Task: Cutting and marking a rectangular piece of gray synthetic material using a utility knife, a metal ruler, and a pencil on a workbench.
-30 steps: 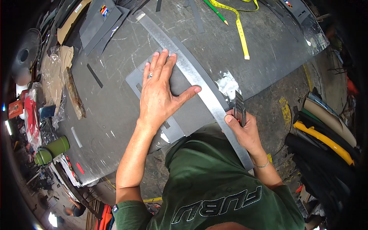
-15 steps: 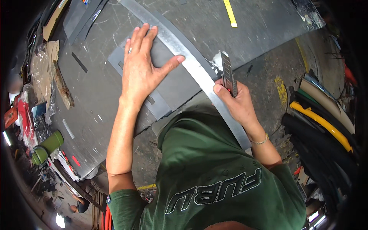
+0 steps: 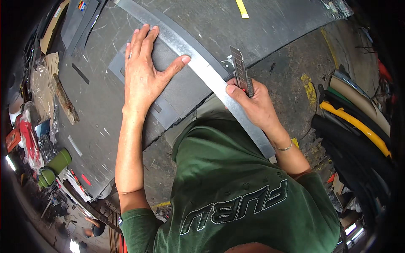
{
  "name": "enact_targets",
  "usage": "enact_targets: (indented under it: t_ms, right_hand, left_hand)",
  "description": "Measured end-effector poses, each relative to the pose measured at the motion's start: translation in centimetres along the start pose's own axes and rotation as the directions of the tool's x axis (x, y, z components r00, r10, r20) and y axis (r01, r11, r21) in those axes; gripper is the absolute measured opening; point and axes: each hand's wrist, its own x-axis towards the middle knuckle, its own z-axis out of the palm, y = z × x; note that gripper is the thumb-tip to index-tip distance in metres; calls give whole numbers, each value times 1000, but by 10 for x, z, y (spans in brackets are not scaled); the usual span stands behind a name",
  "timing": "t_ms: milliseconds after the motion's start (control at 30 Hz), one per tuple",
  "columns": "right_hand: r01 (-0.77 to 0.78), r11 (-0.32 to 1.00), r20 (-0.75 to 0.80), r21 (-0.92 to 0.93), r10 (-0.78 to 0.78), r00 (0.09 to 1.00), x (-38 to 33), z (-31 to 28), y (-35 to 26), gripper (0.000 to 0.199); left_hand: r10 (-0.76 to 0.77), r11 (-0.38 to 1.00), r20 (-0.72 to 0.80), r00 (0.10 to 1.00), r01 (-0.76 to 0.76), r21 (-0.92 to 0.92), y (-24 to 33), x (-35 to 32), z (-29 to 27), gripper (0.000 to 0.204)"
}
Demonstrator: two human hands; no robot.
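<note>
My left hand (image 3: 143,78) lies flat with fingers spread on a dark grey sheet piece (image 3: 181,90), its fingertips and thumb against a long metal ruler (image 3: 204,72). The ruler runs from the far left across the sheet and past the table's near edge toward my body. With its thumb on the ruler near that edge, my right hand (image 3: 259,105) grips a snap-off utility knife (image 3: 239,69), whose blade points up and away. A narrow dark strip (image 3: 192,38) shows along the ruler's far side. My right fingers under the ruler are partly hidden.
The scratched dark table (image 3: 101,101) holds a yellow strip (image 3: 242,8), a small dark strip (image 3: 80,73), more grey sheets (image 3: 78,29) and a rough stick (image 3: 65,101). Rolled materials (image 3: 354,126) stand to the right. A green roll (image 3: 55,166) is at the left edge.
The table, ruler and both hands sit slightly further left and higher in the picture. Both hands keep their places on the ruler, and the knife stays in my right hand.
</note>
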Motion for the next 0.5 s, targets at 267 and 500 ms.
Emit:
enact_targets:
  t_ms: [267,500]
  right_hand:
    - [-1,1000,20,-14,1,1000,0,-2,-1,26]
    - [-15,1000,26,-8,15,1000,0,-2,0,26]
  left_hand:
    - [2,1000,-3,1000,-2,-5,-1,0,0,95]
    - [8,1000,-14,1000,-8,5,-1,-1,2,96]
